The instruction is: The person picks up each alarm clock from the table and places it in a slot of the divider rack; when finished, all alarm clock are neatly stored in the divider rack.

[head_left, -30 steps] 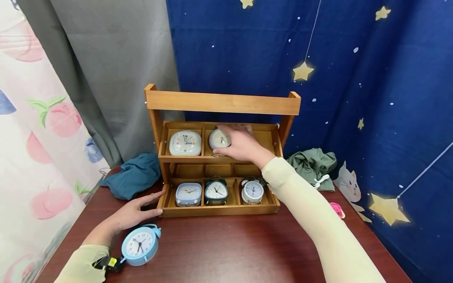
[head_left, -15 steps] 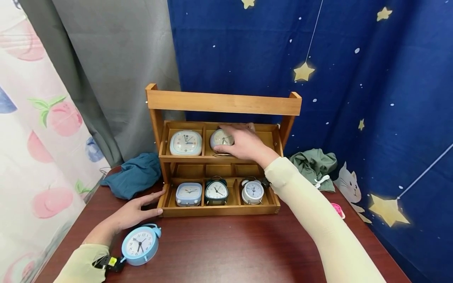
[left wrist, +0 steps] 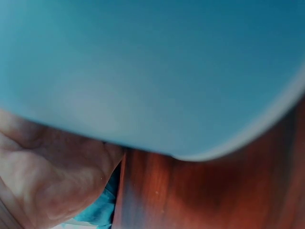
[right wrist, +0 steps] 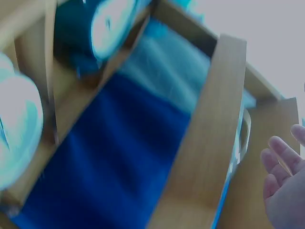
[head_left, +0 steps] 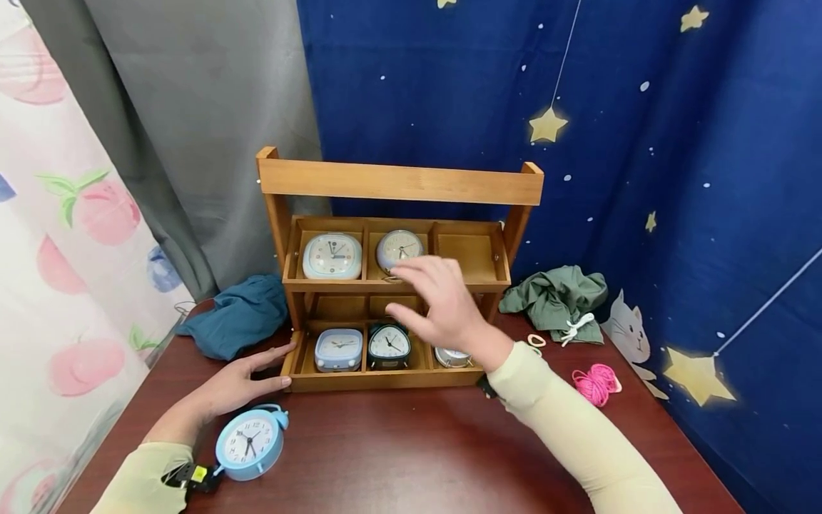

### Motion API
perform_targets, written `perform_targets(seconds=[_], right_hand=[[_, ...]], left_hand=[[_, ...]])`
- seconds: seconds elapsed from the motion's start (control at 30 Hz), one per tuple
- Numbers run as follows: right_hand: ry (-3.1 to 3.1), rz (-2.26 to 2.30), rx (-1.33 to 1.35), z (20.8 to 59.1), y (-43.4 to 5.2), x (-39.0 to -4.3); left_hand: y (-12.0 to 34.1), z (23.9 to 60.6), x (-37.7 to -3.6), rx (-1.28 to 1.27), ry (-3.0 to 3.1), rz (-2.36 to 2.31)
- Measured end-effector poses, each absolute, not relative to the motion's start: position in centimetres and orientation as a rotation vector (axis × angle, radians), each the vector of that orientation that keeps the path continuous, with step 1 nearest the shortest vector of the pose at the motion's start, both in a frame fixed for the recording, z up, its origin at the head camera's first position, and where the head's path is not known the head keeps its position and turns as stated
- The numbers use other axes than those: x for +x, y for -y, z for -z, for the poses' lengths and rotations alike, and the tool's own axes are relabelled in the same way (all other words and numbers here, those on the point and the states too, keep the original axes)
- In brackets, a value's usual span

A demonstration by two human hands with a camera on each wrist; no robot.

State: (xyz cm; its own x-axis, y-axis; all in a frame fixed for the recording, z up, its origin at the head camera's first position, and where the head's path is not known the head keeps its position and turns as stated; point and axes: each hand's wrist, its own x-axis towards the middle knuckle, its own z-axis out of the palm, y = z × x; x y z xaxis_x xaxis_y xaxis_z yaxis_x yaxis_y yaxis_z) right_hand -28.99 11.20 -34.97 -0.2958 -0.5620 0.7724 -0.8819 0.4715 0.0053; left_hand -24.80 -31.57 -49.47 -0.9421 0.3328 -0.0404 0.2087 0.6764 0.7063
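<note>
In the head view, my right hand (head_left: pixel 443 303) hovers in front of the wooden two-tier shelf (head_left: pixel 401 181), fingers spread and holding nothing. Just above its fingertips, a round lavender alarm clock (head_left: pixel 399 247) stands in the upper middle compartment. My left hand (head_left: pixel 234 385) rests with extended fingers against the shelf's lower left end. Beside that wrist, a light blue alarm clock (head_left: pixel 249 444) stands on the table; a blurred blue surface (left wrist: pixel 143 81) fills most of the left wrist view. A white alarm clock (head_left: pixel 453 358), lower right, is partly hidden behind my right hand.
A rounded pale blue clock (head_left: pixel 332 256) sits upper left. Below are a blue square clock (head_left: pixel 338 350) and a dark green triangular clock (head_left: pixel 389 345). Teal cloth (head_left: pixel 234 316), green cloth (head_left: pixel 559 301) and pink yarn (head_left: pixel 597 384) lie beside the shelf.
My right hand has let go of the lavender clock and drawn back, down toward me. That clock stays in the upper middle compartment. The left hand keeps its place.
</note>
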Motion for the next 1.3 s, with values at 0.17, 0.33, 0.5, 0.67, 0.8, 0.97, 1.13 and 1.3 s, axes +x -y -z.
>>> perform_targets(seconds=[0.17, 0.33, 0.5, 0.67, 0.8, 0.97, 1.13, 1.3], right_hand=[[1.951, -0.516, 1.339, 38.1, -8.8, -26.1], [1.993, -0.502, 1.465, 41.0, -6.6, -24.0], [2.098, -0.477, 1.574, 43.4, -4.5, -22.2], [2.180, -0.375, 1.706, 45.0, -2.4, -20.5], [2.206, -0.260, 1.803, 45.8, -0.9, -19.6], [2.262, -0.186, 1.922, 46.6, 0.8, -19.0], [2.338, -0.113, 2.016, 46.9, 2.6, -18.8], [2.410, 0.006, 2.047, 47.0, 3.9, -18.7]], left_hand=[[31.6, 49.5, -24.7, 0.432, -2.715, -1.115], [31.5, 49.8, -24.7, 0.430, -2.712, -1.123], [31.5, 49.8, -24.7, 0.426, -2.703, -1.138], [31.5, 49.7, -24.6, 0.434, -2.700, -1.151], [31.5, 49.6, -24.6, 0.435, -2.703, -1.154], [31.5, 49.6, -24.7, 0.445, -2.721, -1.136], [31.5, 49.5, -24.7, 0.464, -2.721, -1.143], [31.6, 49.4, -24.8, 0.475, -2.708, -1.155]])
